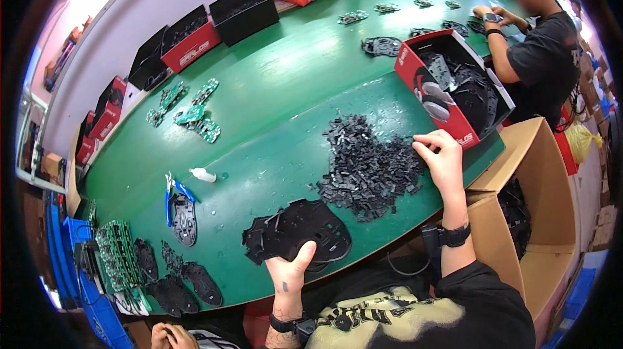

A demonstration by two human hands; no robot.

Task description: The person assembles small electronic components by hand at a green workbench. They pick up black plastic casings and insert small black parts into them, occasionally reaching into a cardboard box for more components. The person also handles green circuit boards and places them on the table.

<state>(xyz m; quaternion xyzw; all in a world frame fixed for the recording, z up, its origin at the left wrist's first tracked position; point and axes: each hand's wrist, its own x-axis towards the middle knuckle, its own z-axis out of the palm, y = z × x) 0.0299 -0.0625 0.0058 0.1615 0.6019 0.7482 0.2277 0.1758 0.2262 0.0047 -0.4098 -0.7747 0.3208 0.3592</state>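
Over the near edge of the table, my left hand (pixel 289 271) grips black plastic shells (pixel 305 226), thumb on top and fingers hidden below. They look like computer mouse bases and seem to overlap; how many there are I cannot tell. My right hand (pixel 443 157) is at the right side of a heap of small black plastic pieces (pixel 363 167). Its thumb and forefinger are pinched together, and whatever sits between the tips is too small to make out.
Blue-handled pliers (pixel 171 200) rest beside another shell (pixel 185 222) and a small white bottle (pixel 204 174). Green circuit boards (pixel 196 115) lie further left. A red box of black parts (pixel 436 99) and a cardboard carton (pixel 519 206) stand right. A co-worker (pixel 542 44) works beyond; another person's hands (pixel 172 336) show lower left.
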